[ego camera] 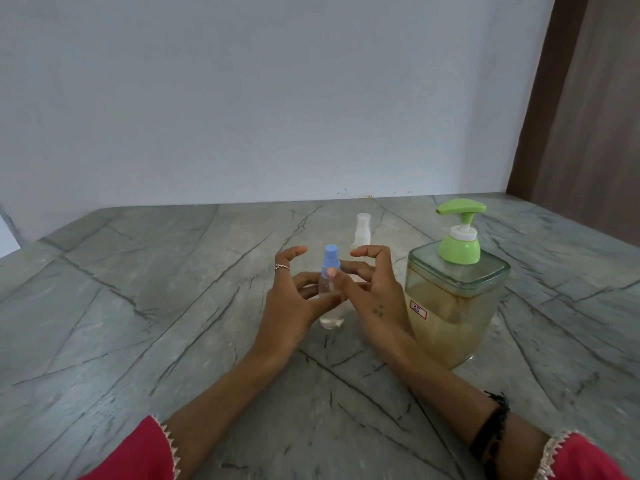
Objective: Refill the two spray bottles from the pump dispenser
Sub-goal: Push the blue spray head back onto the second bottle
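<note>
Blue-capped spray bottle (330,289) could tip (narrow base), since left hand (294,306) and right hand (372,292) only curl loosely around it, gripping nothing.

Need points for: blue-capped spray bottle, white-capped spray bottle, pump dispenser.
blue-capped spray bottle (330,259), head view, on its blue cap
white-capped spray bottle (363,227), head view, on its white cap, behind the hands
pump dispenser (459,249), head view, on the green collar below the pump head

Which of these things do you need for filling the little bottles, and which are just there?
Needed:
blue-capped spray bottle, between both hands
clear-capped spray bottle, behind it
pump dispenser, green pump, yellowish liquid

Just there:
stone counter
wall
brown curtain
</note>
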The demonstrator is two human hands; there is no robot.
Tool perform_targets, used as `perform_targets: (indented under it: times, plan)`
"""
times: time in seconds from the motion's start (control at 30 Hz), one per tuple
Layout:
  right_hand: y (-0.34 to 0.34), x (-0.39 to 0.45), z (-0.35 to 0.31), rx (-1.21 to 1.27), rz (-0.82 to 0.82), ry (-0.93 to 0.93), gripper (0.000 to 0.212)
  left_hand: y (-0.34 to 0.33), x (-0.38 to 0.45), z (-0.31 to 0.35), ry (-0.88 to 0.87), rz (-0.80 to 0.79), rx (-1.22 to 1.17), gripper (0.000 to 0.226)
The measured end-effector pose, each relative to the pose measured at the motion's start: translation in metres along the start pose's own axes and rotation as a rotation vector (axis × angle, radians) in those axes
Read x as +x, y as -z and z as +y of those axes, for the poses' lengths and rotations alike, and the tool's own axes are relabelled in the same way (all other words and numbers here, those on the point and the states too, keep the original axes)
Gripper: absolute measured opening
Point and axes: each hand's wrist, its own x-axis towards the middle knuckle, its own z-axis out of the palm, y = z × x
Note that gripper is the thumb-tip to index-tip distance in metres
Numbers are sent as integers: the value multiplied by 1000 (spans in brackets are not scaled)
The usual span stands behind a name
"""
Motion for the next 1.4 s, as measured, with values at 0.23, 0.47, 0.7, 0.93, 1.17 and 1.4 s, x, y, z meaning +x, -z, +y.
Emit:
perform_targets:
  times: [0.23,0.47,0.7,0.93,1.17,1.4]
  plan:
    - [-2,-1,13,-296,-86,-108,38,12,7,-10,48,-20,331,43]
    - [-4,-2,18,-479,-129,-30,8,15,6,-14,82,45,405,27]
    - [-1,-1,21,-584,-203,-32,36,16,4,-16,46,-5,418,15]
    - [-4,0,23,-666,-344,-80,59,13,5,-17,9,-63,580,35]
    - [-2,0,25,-640,-303,-7,54,14,7,-19,-18,-87,622,38]
    - [1,-3,10,-623,-137,196,22,11,6,-7,-132,-57,525,13]
